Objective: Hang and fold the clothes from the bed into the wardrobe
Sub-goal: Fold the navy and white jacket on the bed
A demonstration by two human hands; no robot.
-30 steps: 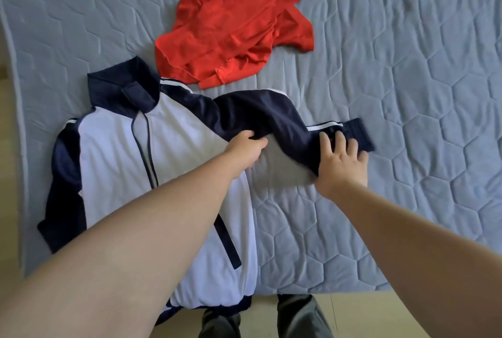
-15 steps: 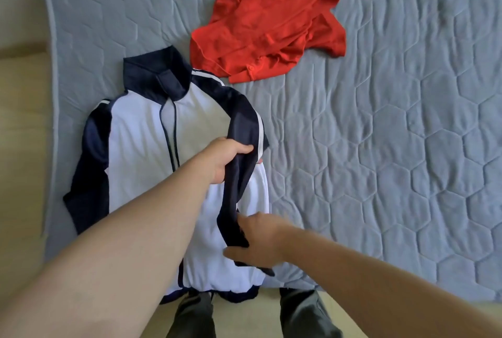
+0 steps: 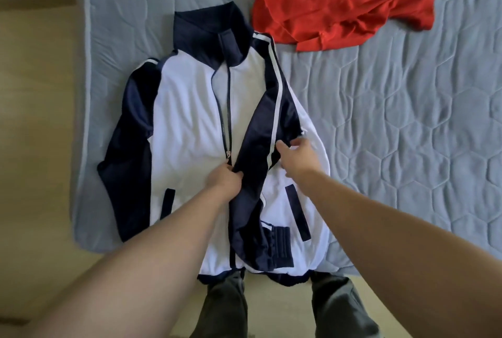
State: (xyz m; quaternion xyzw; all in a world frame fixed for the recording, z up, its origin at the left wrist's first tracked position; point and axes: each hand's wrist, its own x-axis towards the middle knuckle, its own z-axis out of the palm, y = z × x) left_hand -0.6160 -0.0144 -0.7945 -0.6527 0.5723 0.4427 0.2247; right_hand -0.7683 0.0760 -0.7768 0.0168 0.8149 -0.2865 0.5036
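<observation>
A: Where is the jacket [image 3: 187,125] being worked?

B: It is lying flat and front up on the bed [image 3: 407,147], directly under both hands. Its navy sleeve [image 3: 260,142] is being laid down over the white front, with the cuff [image 3: 279,249] ending on the near side of the left hand, by the hem.

A: And the hands?

B: A fold of that sleeve is being pinched by the left hand [image 3: 224,178], just beside the zip [image 3: 226,109] pull. The right hand [image 3: 297,154] is being held loosely spread, fingertips touching the sleeve's striped edge. Nothing is being gripped by it.

A: How is the cloth being judged?

B: As light, soft and limp, probably a little slick, so a fold is likely to slide unless it is being pressed flat. Hold is best being taken at shoulder seam and hem, not mid-panel.

A: What else is being noted?

B: A crumpled red garment [image 3: 339,3] is lying beyond the right hand, just beside the jacket's shoulder. The other sleeve [image 3: 127,147] is lying outward of the left hand, near the mattress edge, with the floor [image 3: 35,120] past it. The hem is hanging slightly over the near edge, so a slip is possible. Nothing is being seen in the way.
</observation>
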